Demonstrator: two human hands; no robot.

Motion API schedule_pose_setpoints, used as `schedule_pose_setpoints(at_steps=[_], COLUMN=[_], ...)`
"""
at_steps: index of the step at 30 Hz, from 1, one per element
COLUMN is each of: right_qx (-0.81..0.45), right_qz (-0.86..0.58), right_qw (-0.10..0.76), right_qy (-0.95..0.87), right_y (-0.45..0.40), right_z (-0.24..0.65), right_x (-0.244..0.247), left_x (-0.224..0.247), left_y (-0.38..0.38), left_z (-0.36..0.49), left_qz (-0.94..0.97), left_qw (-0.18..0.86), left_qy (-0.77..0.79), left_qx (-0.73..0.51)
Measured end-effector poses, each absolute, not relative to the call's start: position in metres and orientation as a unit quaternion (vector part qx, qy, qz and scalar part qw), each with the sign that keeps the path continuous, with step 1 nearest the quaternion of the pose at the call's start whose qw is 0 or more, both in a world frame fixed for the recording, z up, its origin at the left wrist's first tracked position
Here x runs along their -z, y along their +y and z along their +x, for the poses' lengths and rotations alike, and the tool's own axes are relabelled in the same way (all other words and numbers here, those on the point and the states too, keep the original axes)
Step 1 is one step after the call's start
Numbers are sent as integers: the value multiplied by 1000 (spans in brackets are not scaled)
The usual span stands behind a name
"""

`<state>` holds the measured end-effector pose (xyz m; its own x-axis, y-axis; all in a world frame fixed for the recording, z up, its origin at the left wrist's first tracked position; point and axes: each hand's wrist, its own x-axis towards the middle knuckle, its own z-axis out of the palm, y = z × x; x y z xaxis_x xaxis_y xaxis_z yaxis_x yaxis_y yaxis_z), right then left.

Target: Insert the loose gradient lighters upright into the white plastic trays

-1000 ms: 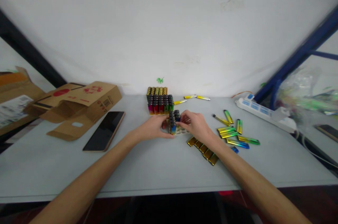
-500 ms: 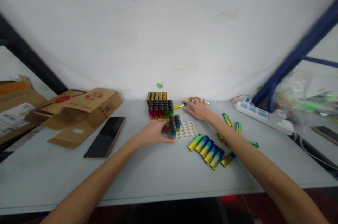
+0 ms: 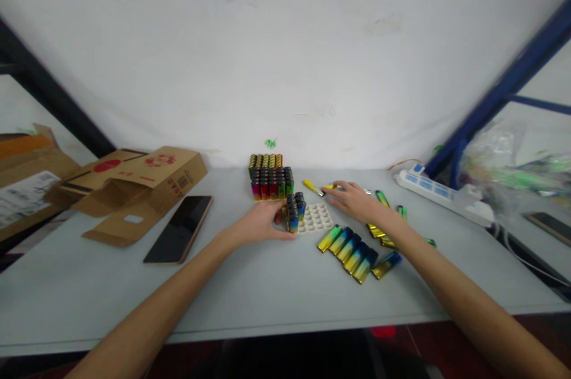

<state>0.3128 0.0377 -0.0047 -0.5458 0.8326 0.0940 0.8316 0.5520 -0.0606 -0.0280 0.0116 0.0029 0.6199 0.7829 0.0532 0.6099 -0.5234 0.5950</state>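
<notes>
Several black-topped, shiny lighters point(image 3: 292, 216) stand upright in the left part of a white tray point(image 3: 319, 218) with rows of round holes. My left hand point(image 3: 261, 223) curls around their left side, its thumb low along the tray's front left corner. Some of its fingers are hidden behind the lighters. My right hand point(image 3: 352, 200) is beyond the tray, its fingertips closed on a slim yellow-and-silver object point(image 3: 330, 187), mostly covered by the hand. Another slim yellow piece point(image 3: 312, 187) with a pale end lies just left of those fingertips.
A packed block of upright lighters point(image 3: 272, 182) stands behind the tray. Blue, green and gold lighters point(image 3: 350, 251) lie loose at front right, others under my right forearm. A phone point(image 3: 181, 229) and open cardboard box point(image 3: 147, 179) are left; a power strip point(image 3: 444, 194) is right.
My right hand has moved right and towards me, and the slim yellow-and-silver object and the yellow piece have shifted along with it. My left hand stays at the upright lighters.
</notes>
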Motion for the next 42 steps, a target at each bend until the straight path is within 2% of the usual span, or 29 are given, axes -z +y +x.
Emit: schedule_pose_setpoints(at_steps=[6, 13, 18, 20, 23, 26, 33, 42], right_qx=[-62, -62, -132, -169, -234, -253, -222, -240], right_qz=[-497, -565, -543, -517, -469, -461, -453, -434], right_qw=[58, 148, 223, 200, 122, 91, 120, 126], right_qy=[-864, -809, -799, -815, -843, -846, -855, -859], right_y=[29, 39, -8, -38, -80, -106, -105, -86], right_z=[320, 338, 353, 354, 354, 355, 343, 336], right_x=[-14, -35, -54, -59, -57, -45, -21, -28], left_x=[-3, -4, -3, -3, -3, -3, -3, -1], left_y=[11, 11, 12, 12, 12, 12, 12, 12], left_z=[-29, -30, -29, -29, -28, -28, -28, -30], left_qz=[859, 863, 863, 861, 858, 858, 858, 857], left_qw=[267, 258, 254, 257, 258, 259, 259, 259], left_qy=[407, 407, 407, 410, 416, 415, 409, 409], left_qx=[-159, -156, -156, -156, -156, -157, -169, -176])
